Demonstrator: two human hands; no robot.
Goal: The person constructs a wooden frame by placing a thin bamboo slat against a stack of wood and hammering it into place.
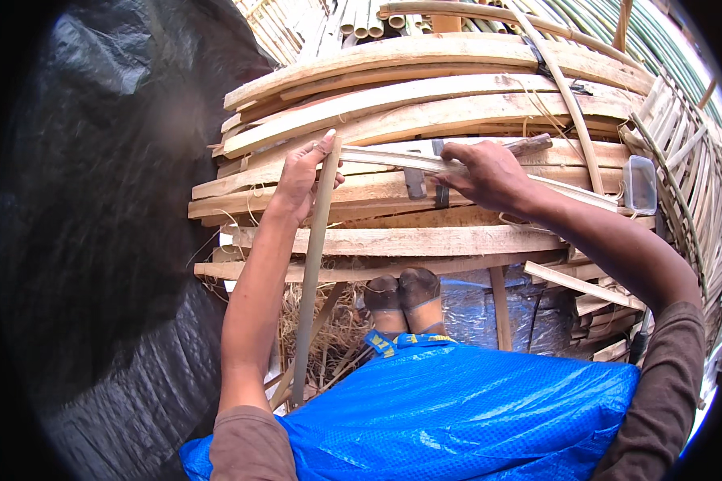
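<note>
My left hand (298, 180) is closed near the upper end of a long greenish-tan bamboo strip (314, 260), which hangs down beside my left forearm. My right hand (489, 175) grips a pale bamboo strip (381, 157) from above. This paler strip lies roughly crosswise, its left end meeting the upright one at my left fingers and its other end running out under my right wrist. Beneath my right hand rest a grey metal block (415, 183) and a dark tool part (441, 195); my hand hides how they join. A brown wooden handle (529, 145) sticks out just beyond my knuckles.
Stacked wooden beams (425, 240) form the work surface. A clear plastic container (639, 184) stands at its right end. Black sheeting (128, 240) covers the left side. A blue tarp (457, 409) drapes my lap. Bamboo poles (369, 24) lie at the back; split pieces pile up right.
</note>
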